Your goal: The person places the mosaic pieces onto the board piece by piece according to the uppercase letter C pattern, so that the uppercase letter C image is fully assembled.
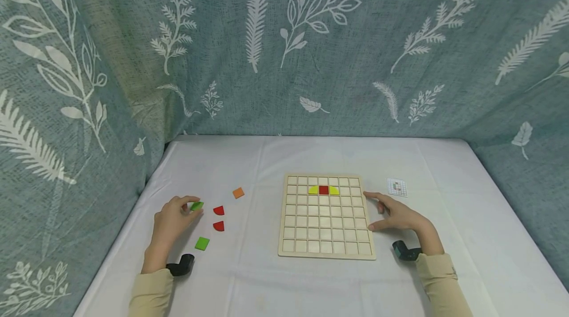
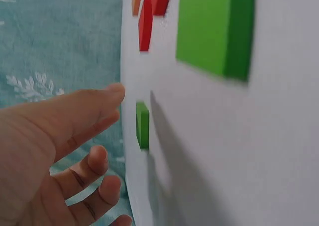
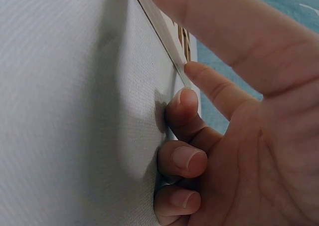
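Note:
My left hand [image 1: 174, 218] is around a green tile [image 1: 197, 206] on the white cloth, thumb and forefinger on either side of it. In the left wrist view, a small gap shows between these fingers and the green tile [image 2: 143, 126]. Two red quarter-round pieces [image 1: 219, 211] and another green tile [image 1: 202, 243] lie just right of that hand. My right hand [image 1: 402, 216] touches the right edge of a pale grid board [image 1: 325, 234] with forefinger and thumb; its other fingers are curled. Near the board's top, a red square [image 1: 323, 190] sits between two yellow pieces [image 1: 313, 190].
An orange tile [image 1: 238, 192] lies between the left-hand pieces and the board. A small card [image 1: 397, 187] with a printed grid is beyond my right hand. Black wrist devices [image 1: 181, 265] are at both wrists. A patterned green curtain [image 1: 284, 85] hangs behind the table.

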`<state>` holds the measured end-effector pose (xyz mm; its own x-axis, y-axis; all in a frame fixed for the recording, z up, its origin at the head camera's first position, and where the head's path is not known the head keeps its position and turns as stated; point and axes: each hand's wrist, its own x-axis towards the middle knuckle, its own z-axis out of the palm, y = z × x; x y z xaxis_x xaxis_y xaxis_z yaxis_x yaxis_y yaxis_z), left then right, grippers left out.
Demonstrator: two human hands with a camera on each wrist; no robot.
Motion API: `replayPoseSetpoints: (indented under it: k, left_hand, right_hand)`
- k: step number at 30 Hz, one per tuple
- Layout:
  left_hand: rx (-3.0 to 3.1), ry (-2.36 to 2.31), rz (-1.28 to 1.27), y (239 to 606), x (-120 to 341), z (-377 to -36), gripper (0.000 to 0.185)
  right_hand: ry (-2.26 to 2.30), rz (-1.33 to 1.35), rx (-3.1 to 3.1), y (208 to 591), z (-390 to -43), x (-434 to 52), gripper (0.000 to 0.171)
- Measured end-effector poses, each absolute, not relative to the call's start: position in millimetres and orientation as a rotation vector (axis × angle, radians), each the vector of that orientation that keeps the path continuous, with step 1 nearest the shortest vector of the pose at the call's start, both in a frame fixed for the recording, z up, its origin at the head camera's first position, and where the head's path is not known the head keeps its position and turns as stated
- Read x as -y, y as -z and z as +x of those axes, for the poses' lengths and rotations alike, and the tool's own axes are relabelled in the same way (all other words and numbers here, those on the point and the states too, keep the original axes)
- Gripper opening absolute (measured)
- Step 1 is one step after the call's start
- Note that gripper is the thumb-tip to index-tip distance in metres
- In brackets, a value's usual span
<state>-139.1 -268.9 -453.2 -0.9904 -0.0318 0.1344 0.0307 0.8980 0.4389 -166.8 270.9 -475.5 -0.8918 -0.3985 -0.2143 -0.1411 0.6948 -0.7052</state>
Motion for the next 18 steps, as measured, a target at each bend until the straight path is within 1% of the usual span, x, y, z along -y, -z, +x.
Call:
replayPoseSetpoints:
  k: [7, 18]
  left_hand:
    - [2.960, 0.702, -0.015, 454.9, 280.5, -138.7, 0.034]
    - [2.980, 0.705, -0.087, 457.7, 289.5, -141.0, 0.034]
  right_hand:
    - [1.000, -0.399, -2.557, 477.4, -166.3, -271.0, 0.092]
    - [1.035, -0.413, -2.545, 473.4, -164.9, -269.4, 0.090]
